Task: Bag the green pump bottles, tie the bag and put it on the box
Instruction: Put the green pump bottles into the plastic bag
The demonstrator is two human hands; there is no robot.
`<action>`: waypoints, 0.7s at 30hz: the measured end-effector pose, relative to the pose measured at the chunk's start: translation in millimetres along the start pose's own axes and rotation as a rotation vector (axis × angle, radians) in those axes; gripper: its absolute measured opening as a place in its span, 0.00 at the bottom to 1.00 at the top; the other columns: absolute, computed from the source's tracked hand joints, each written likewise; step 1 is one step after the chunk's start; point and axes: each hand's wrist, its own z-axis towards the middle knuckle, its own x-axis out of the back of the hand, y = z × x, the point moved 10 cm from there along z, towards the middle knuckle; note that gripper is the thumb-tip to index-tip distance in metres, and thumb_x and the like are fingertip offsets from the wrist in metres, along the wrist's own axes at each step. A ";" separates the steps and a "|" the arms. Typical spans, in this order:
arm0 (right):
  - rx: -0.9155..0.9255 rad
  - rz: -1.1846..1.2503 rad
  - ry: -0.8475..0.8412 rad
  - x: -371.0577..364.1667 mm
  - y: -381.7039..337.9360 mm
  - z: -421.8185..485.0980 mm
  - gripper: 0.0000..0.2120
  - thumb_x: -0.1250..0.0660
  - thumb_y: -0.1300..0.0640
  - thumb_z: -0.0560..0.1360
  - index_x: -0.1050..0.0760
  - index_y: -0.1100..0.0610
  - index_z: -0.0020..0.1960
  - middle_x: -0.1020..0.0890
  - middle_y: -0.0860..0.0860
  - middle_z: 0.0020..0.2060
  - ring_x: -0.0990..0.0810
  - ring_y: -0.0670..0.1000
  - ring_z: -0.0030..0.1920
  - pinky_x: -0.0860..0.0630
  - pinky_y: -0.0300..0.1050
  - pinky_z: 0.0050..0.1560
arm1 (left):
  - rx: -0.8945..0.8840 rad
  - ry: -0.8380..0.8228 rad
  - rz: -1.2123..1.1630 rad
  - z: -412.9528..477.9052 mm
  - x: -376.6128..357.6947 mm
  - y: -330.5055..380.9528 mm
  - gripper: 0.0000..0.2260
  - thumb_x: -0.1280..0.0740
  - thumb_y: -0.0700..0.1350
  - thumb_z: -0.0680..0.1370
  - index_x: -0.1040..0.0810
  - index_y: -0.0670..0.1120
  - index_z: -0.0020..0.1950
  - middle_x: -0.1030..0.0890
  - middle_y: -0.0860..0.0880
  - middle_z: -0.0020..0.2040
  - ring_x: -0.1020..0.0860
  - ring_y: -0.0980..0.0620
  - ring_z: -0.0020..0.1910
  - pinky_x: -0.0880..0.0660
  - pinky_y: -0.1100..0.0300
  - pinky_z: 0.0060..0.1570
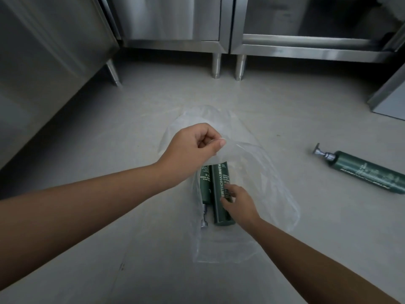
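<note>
Left hand (pixel 194 142) — found pinching the lifted rim of the clear bag (pixel 263 183). Right hand (pixel 240 204) — at the bag mouth, fingers (pixel 229 190) on 1 of 2 green pump bottles (pixel 218 183) inside, side by side; grip or touch undetermined. Noted 3rd bottle (pixel 368 172) on floor (pixel 109 132), well apart.

We lose the far ends of both bagged bottles: the left hand (pixel 195 142), pinching the rim of the clear bag (pixel 263 172), covers them with its wrist and the raised film. The left bottle (pixel 205 185) shows its pump only hazily through plastic. The right hand (pixel 240 202) hides part of the right bottle (pixel 220 194), and we cannot tell whether it grips or merely touches. The small label print is unreadable. The loose bottle (pixel 368 171) and a grey panel (pixel 392 99) run off the right edge; the steel cabinets (pixel 175 23) are cut off above.
</note>
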 end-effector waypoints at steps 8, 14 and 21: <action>0.127 -0.045 -0.037 27.5 2.5 -33.9 0.16 0.36 0.55 0.74 0.28 0.53 0.62 0.23 0.49 0.59 0.26 0.43 0.53 0.34 0.25 0.47 | -0.019 -0.021 0.017 23.1 -37.1 -2.4 0.07 0.33 0.41 0.74 0.25 0.49 0.37 0.24 0.50 0.32 0.26 0.53 0.34 0.27 0.62 0.38; 0.085 0.043 0.148 97.2 29.3 -58.6 0.12 0.33 0.53 0.72 0.24 0.52 0.56 0.19 0.46 0.52 0.23 0.43 0.52 0.33 0.21 0.46 | -0.046 -0.088 0.037 40.0 -91.6 2.6 0.06 0.33 0.42 0.75 0.25 0.49 0.37 0.24 0.51 0.32 0.26 0.57 0.32 0.27 0.65 0.38; 0.017 0.105 0.387 187.4 59.5 -79.4 0.04 0.32 0.58 0.71 0.22 0.50 0.45 0.18 0.45 0.42 0.20 0.45 0.46 0.30 0.28 0.42 | -0.087 -0.093 -0.012 63.7 -121.1 17.0 0.08 0.33 0.40 0.75 0.25 0.49 0.36 0.24 0.50 0.31 0.27 0.62 0.29 0.30 0.71 0.34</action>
